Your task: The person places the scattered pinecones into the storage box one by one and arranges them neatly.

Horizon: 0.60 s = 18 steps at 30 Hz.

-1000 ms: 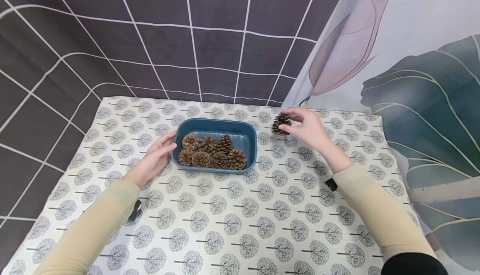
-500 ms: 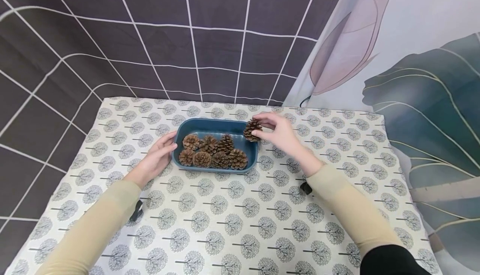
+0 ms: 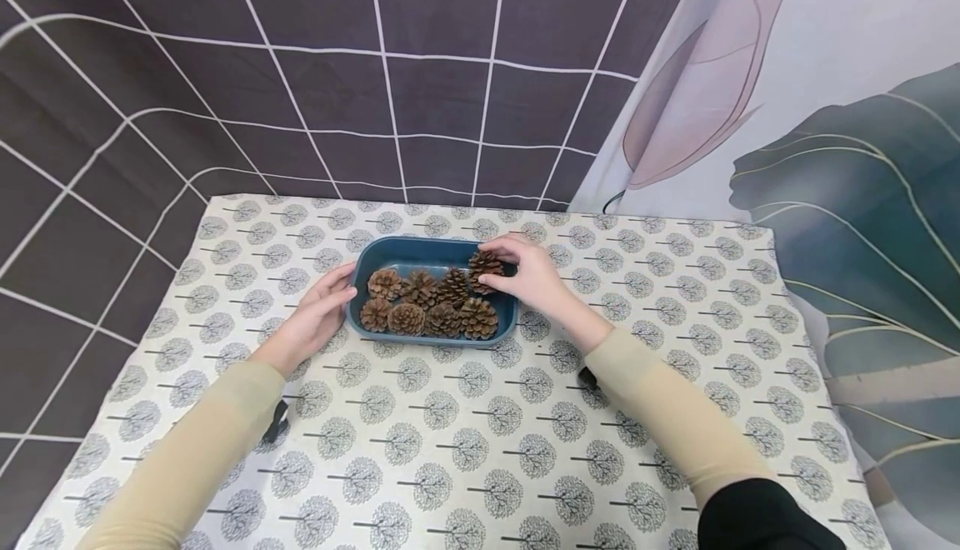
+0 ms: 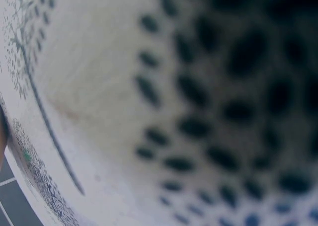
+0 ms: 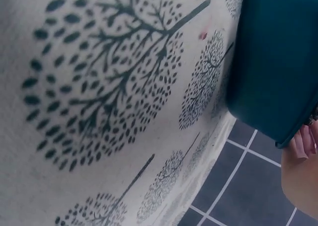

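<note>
My right hand (image 3: 529, 273) pinches a brown pine cone (image 3: 483, 265) between thumb and fingers. That cone is at the right end of a blue rectangular plastic tub (image 3: 430, 247), inside the line of its rim. Several other pine cones (image 3: 406, 318) sit in the tub, filling the front and middle of its floor. On the left, my left hand (image 3: 318, 314) rests against the tub's outer wall, its fingertips and thumb at the rim. From the right wrist, the tub's blue side wall (image 5: 278, 52) and part of my right hand (image 5: 300, 171) show.
A white cloth with a tree print (image 3: 450, 467) covers the table. Behind it stands a dark backdrop with white grid lines (image 3: 435, 92). A pale curtain with leaf shapes (image 3: 697, 100) hangs at the right. The left wrist view holds mostly blurred cloth (image 4: 99, 112).
My right hand has carried the pine cone leftward from beside the tub, over its right rim and down into its right end. My left hand has stayed at the tub's left side.
</note>
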Motion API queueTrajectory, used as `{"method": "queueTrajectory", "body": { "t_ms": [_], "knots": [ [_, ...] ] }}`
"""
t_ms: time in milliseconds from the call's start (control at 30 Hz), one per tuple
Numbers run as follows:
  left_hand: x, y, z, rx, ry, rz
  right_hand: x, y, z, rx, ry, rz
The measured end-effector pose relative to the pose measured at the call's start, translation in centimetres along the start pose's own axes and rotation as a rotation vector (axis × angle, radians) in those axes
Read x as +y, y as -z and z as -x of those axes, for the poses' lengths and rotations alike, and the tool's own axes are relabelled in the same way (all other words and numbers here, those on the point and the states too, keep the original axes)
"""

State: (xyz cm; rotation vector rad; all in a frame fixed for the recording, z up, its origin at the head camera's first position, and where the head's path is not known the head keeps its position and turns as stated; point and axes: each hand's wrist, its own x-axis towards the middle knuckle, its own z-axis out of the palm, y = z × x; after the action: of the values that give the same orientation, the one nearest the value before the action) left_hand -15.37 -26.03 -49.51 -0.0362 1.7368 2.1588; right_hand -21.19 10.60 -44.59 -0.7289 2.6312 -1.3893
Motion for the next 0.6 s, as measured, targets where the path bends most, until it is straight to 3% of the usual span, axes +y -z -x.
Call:
{"method": "queueTrajectory", "body": {
  "t_ms": [233,600],
  "knots": [
    [-0.07,-0.10,-0.09,-0.005,-0.007,-0.005,0.22,0.10,-0.02,-0.101,0.091,0.257],
    [-0.08,0.04,-0.05,-0.012,-0.008,-0.006,0.13,-0.03,-0.02,-0.200,0.189,0.437]
  ]
}}
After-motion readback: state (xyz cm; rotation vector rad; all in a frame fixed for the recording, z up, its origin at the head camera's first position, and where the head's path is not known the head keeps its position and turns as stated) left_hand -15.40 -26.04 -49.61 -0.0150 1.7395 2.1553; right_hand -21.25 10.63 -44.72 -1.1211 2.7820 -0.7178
